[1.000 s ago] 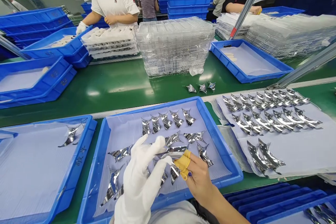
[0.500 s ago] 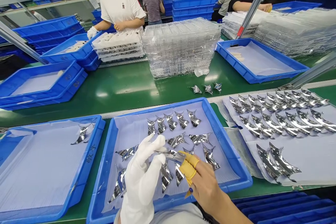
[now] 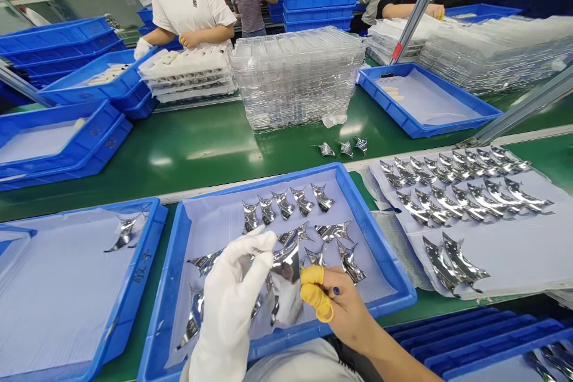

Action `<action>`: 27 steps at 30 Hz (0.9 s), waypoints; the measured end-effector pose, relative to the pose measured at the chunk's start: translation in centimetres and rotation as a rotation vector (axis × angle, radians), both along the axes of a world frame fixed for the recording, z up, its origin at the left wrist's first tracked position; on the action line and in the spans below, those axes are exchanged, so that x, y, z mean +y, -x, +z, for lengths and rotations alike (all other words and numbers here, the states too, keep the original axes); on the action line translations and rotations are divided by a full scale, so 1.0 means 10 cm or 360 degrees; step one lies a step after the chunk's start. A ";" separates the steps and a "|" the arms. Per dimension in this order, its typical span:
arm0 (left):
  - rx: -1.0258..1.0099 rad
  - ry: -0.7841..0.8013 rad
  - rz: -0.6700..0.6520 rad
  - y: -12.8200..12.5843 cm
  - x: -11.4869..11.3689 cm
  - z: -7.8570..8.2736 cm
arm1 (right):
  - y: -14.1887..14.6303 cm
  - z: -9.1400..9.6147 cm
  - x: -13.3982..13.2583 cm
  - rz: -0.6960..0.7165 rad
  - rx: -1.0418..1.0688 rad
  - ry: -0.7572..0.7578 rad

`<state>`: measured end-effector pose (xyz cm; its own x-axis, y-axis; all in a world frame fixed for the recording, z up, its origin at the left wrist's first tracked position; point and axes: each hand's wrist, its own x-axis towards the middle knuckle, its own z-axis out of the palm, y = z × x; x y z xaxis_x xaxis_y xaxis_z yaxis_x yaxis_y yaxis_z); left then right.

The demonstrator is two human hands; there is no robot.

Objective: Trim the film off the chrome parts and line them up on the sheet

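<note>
Green bench point(image 3: 201, 149) is carrying a central blue tray point(image 3: 161, 304); a white sheet point(image 3: 514, 256) is lying right of the tray. Above the tray, white-gloved left hand point(image 3: 233, 298) and right hand point(image 3: 347, 307), wearing yellow finger caps point(image 3: 313, 276), are holding one chrome piece point(image 3: 290, 259), fingers pinched at opposite sides. Other chrome parts point(image 3: 283, 205) are lying inside the tray.

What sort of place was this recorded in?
Likely a factory workshop: rows of similar shiny parts on white sheeting, stacked blue bins, and a co-worker across the green bench.

I see centre: mirror-silver piece point(image 3: 289, 259) | white left glove point(image 3: 233, 295) | yellow right finger cots point(image 3: 315, 294) | lower middle: blue tray point(image 3: 378, 243)
</note>
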<state>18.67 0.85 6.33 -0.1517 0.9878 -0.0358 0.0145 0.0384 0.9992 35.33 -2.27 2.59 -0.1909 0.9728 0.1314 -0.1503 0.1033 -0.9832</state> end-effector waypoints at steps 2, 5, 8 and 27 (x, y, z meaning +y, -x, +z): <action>-0.0127 0.0236 -0.0003 -0.01 0.03 -0.01 | 0.00 0.06 -0.01 0.0040 0.0123 0.0117; -0.0173 0.0324 -0.0001 -0.02 0.05 -0.02 | 0.00 0.11 -0.02 0.0084 0.0222 0.0258; -0.0186 0.0299 0.0013 -0.03 0.05 -0.01 | -0.01 0.11 -0.03 0.0123 0.0331 0.0390; 0.0078 -0.0010 -0.0061 -0.13 0.08 0.15 | 0.10 -0.02 0.03 0.0193 0.0845 0.0884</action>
<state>19.94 1.67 7.82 -0.1153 0.9931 -0.0233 0.0649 0.0309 0.9974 34.33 -1.93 2.43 -0.3481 0.8991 -0.2654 -0.5944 -0.4306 -0.6792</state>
